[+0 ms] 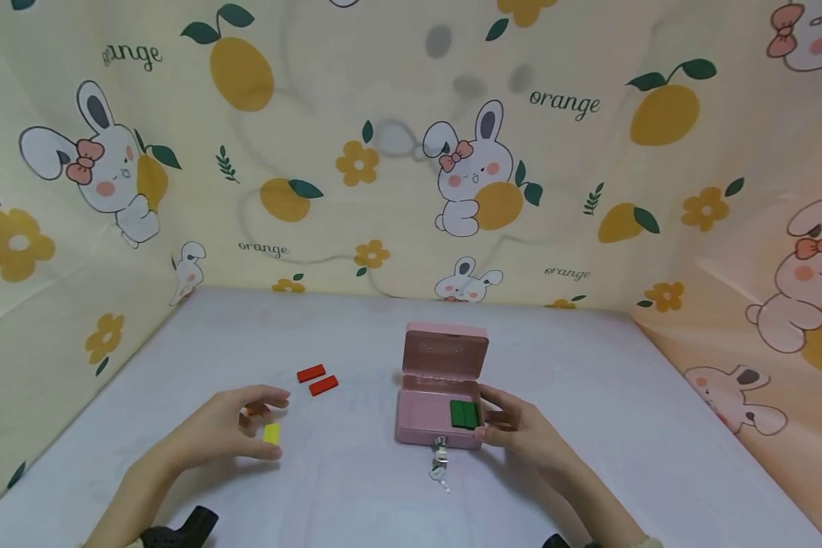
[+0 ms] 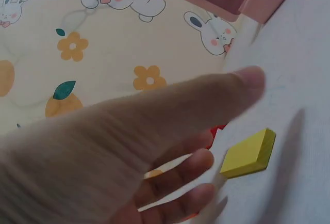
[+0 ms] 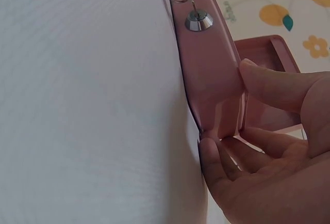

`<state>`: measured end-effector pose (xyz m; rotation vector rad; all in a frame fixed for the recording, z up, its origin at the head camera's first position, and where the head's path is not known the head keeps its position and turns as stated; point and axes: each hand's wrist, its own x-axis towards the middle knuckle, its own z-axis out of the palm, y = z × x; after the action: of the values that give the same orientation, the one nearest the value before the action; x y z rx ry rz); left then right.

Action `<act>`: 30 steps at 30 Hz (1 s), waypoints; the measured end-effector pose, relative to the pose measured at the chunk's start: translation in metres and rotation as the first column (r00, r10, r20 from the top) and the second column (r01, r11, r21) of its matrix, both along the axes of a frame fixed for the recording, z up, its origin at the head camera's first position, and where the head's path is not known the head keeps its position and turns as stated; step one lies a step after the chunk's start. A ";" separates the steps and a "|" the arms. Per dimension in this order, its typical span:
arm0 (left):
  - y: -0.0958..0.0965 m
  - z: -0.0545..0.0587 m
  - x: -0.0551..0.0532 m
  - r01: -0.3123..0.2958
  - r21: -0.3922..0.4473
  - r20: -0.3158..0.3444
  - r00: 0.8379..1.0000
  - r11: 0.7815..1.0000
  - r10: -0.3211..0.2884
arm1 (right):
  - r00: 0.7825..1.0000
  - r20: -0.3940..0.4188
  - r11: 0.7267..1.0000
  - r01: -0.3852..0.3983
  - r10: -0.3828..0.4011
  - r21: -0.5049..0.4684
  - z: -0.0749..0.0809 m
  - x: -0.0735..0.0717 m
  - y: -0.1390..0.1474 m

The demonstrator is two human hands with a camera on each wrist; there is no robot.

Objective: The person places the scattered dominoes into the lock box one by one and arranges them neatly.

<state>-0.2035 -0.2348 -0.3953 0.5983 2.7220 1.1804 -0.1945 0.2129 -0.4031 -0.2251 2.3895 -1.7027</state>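
1. Pink box (image 1: pixel 414 438), just right of centre in the lower half of the frame, rests on a white tabletop (image 1: pixel 356 487). Its lid (image 1: pixel 445 354) stands raised at the far edge; a hard bump could perhaps drop it onto nearby fingers.
2. Green blocks (image 1: pixel 457 414) lie side by side inside, near the box's right end. Tipping or jolting the box would probably slide them out of line.
3. Silver lock (image 1: pixel 441 440) on the front wall has a key ring (image 1: pixel 436 472) hanging from it; a passing sleeve could snag this and turn the box.
4. Right grip (image 1: pixel 524 430), a bare hand, holds the box's right end, thumb by the front corner, fingers along the side. Uneven pressure there could swivel the box.
5. Yellow block (image 1: pixel 271 434), left of centre in the lower half, lies on the tabletop, well apart from the box.
6. Left grip (image 1: pixel 219 426), also bare, is spread wide about the yellow block and has no visible hold on it. Closing off-centre might flick the block away.
7. An orange piece (image 1: pixel 250 412) is mostly hidden behind those fingers; whether they touch it cannot be told. A careless sweep could knock it.
8. Two red blocks (image 1: pixel 311 374), slightly higher in the frame, could be scattered by overreaching fingertips.
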 end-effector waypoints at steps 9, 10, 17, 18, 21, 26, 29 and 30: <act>-0.004 -0.005 -0.005 0.020 -0.050 0.041 0.999 0.999 -0.018 | 0.999 0.023 0.999 0.042 -0.042 -0.004 0.002 -0.001 -0.002; -0.004 -0.006 -0.005 0.026 -0.053 0.043 0.999 0.998 -0.024 | 0.999 0.027 0.999 0.042 -0.042 -0.009 0.002 -0.001 -0.002; -0.008 -0.011 -0.006 0.051 -0.051 0.020 0.999 0.997 -0.050 | 0.999 0.028 0.999 0.045 -0.045 -0.004 0.001 -0.001 -0.002; -0.008 -0.011 -0.006 0.048 -0.050 0.016 0.999 0.998 -0.047 | 0.999 0.024 0.999 0.046 -0.046 -0.002 0.001 -0.001 -0.002; -0.007 -0.012 -0.007 0.035 -0.051 0.011 0.999 0.998 -0.035 | 0.999 0.014 0.999 0.039 -0.039 -0.002 0.000 -0.001 -0.001; -0.010 -0.011 -0.006 0.024 -0.037 0.046 0.999 0.999 -0.022 | 1.000 0.008 1.000 0.013 -0.013 -0.013 -0.002 -0.001 0.000; -0.012 -0.011 -0.005 0.024 -0.027 0.060 0.998 0.999 -0.022 | 1.000 0.006 1.000 -0.002 0.002 -0.027 -0.003 -0.001 0.001; -0.013 -0.011 -0.005 0.024 -0.024 0.064 0.998 0.999 -0.023 | 1.000 0.006 1.000 -0.004 0.004 -0.029 -0.003 -0.001 0.001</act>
<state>-0.2086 -0.2481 -0.4063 0.5780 2.6652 1.1386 -0.1957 0.2138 -0.4060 -0.2285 2.3597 -1.7344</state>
